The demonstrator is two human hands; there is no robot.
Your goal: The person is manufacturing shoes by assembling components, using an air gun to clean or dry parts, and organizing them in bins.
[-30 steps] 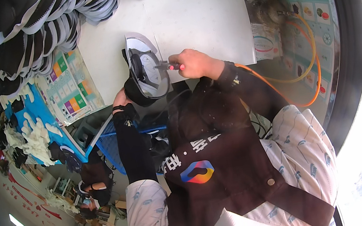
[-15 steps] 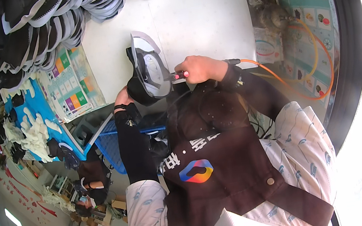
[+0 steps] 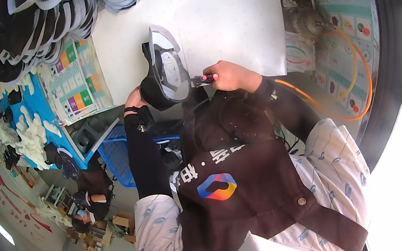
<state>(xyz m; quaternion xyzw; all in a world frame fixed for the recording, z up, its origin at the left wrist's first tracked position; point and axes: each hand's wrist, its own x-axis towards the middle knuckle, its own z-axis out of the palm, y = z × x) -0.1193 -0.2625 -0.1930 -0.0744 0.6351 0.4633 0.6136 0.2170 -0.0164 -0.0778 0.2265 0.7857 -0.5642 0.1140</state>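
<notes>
Shoe [image 3: 170, 75]: held over the near edge of the white board [image 3: 232, 26].
Left hand [image 3: 137, 99]: grasping its black lower-left side; I see few fingers.
Right hand [image 3: 231, 76]: clenched round the tool [image 3: 198, 80].
Tool: shifted from over the shoe's inside to its right rim; I judge the work sits there now.

Head-worn fisheye looks down over dark brown cloth apron [image 3: 259, 195] onto flat white rectangular board [image 3: 226, 21]. Close range; bare left hand [image 3: 135, 99], bare right hand [image 3: 236, 75] above centre.
</notes>
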